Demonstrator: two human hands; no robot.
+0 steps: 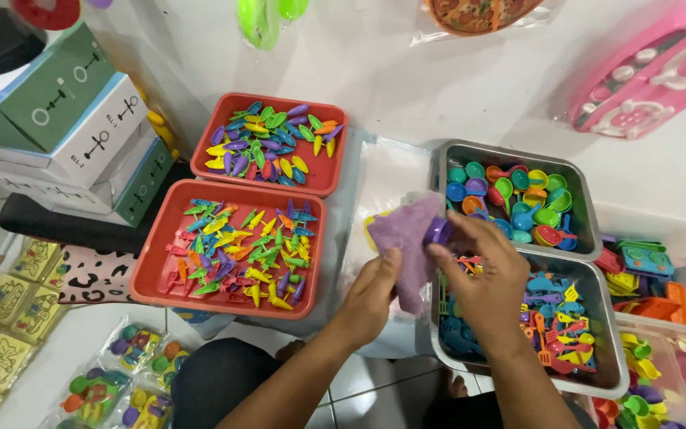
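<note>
Head view looks down on your two hands, which meet just in front of the lower metal tray. Your left hand is closed on the near edge of a purple star-shaped toy plate, thumb on top. Your right hand pinches a small purple cup against that plate's right side. Both pieces look like thin moulded plastic: very light, stiff, smooth enough to slip, and likely to flex or crack if squeezed hard, so the rim is the sensible place to hold each.

Left of the lower metal tray sits a red tray of small toy forks, and beyond that a second red tray of leaf-shaped pieces. Behind the lower metal tray, an upper metal tray holds coloured spoons and little bowls.

Your right hand covers part of the lower tray's contents, and the cup is mostly hidden by your fingers. Bins to the right are cut off by the frame edge.
</note>
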